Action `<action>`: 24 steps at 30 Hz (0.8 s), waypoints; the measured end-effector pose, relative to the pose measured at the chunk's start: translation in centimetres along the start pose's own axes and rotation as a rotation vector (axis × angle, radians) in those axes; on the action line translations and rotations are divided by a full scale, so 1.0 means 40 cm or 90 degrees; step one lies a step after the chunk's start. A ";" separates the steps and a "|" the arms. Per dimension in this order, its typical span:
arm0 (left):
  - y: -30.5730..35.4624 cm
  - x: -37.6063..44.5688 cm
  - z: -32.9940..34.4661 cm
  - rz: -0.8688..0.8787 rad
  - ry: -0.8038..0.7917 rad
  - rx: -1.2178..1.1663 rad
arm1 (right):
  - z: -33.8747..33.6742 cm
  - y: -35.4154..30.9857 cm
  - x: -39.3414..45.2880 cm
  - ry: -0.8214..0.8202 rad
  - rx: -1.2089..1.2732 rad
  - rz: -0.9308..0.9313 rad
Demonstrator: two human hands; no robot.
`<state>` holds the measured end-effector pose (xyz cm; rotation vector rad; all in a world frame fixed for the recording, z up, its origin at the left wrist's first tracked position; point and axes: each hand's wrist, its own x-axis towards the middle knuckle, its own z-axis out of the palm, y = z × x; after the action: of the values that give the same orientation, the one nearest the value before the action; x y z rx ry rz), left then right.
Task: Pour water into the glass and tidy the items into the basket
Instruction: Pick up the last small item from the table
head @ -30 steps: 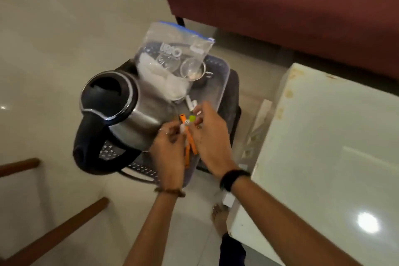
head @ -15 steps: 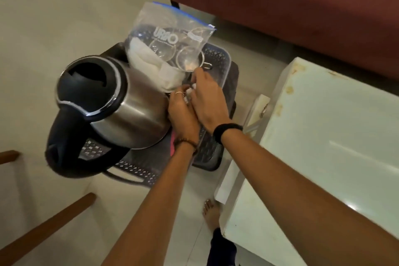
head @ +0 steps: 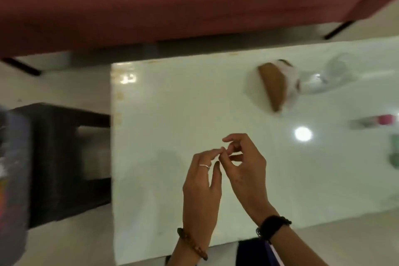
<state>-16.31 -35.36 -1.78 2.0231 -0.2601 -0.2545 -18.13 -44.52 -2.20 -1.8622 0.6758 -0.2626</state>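
Left hand [head: 201, 190] — thin silver ring, brown beaded bracelet [head: 192, 245] at wrist. Right hand [head: 246, 170] — black band [head: 273, 225] at wrist. Forearms bare.

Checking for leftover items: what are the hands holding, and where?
Nothing visible. The left hand and right hand meet fingertip to fingertip above the white table.

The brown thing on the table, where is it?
In the head view the brown thing lies at the far right of the white table, beside a clear plastic bag and beyond both hands.
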 end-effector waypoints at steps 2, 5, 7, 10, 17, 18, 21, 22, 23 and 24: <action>0.055 -0.013 0.143 0.035 -0.090 0.012 | -0.156 0.079 0.011 0.079 -0.029 0.044; 0.151 -0.025 0.386 0.070 -0.229 0.039 | -0.400 0.206 0.029 0.186 -0.096 0.095; 0.195 -0.013 0.519 0.097 -0.287 0.058 | -0.522 0.275 0.047 0.231 -0.136 0.114; 0.259 0.017 0.721 0.163 -0.349 0.103 | -0.691 0.376 0.072 0.289 -0.205 0.134; 0.334 0.084 1.042 0.288 -0.444 0.253 | -0.903 0.586 0.143 0.311 -0.343 0.264; 0.329 0.094 1.070 0.291 -0.446 0.285 | -0.914 0.609 0.149 0.302 -0.365 0.282; 0.306 0.113 1.116 0.269 -0.412 0.335 | -0.926 0.655 0.155 0.283 -0.385 0.335; 0.298 0.115 1.117 0.274 -0.396 0.331 | -0.924 0.661 0.155 0.277 -0.381 0.344; 0.291 0.112 1.112 0.287 -0.388 0.321 | -0.918 0.664 0.151 0.271 -0.377 0.345; 0.287 0.107 1.102 0.299 -0.386 0.306 | -0.913 0.663 0.146 0.266 -0.365 0.341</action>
<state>-25.86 -79.06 -11.35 2.2258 -1.2574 -0.5414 -39.60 -83.18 -12.88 -2.0816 1.6396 -0.1072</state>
